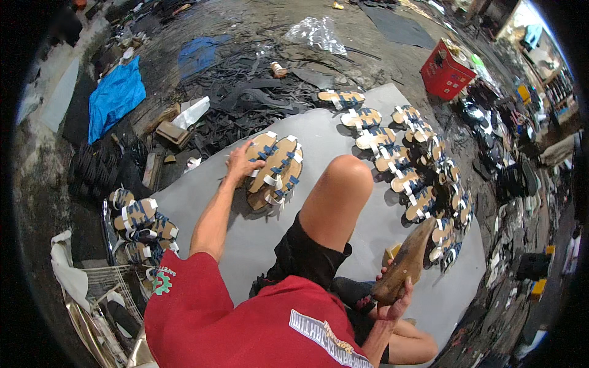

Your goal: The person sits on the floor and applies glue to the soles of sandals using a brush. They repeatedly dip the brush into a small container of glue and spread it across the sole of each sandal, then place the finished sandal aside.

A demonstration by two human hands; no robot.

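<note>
My left hand (242, 163) is at the outer edge of a tan sandal (260, 146) with dark blue straps and white tabs, its thumb and fingers closed around the side. Pressed up against that one lie more sandals (287, 161) of the same kind, on a grey sheet (325, 144). Low on the right, my right hand (399, 300) grips a brown wooden shoe last (402, 264) by its lower end, the narrow tip pointing up and away. Beside the last is a small yellow block (392, 251), partly hidden.
Rows of similar sandals (392, 158) cover the sheet's right side; another pile (138, 214) sits at the left. Black scraps (245, 92) heap beyond the sheet. A red tin (446, 70) stands far right, a blue plastic sheet (116, 95) far left, a wire rack (110, 282) near left.
</note>
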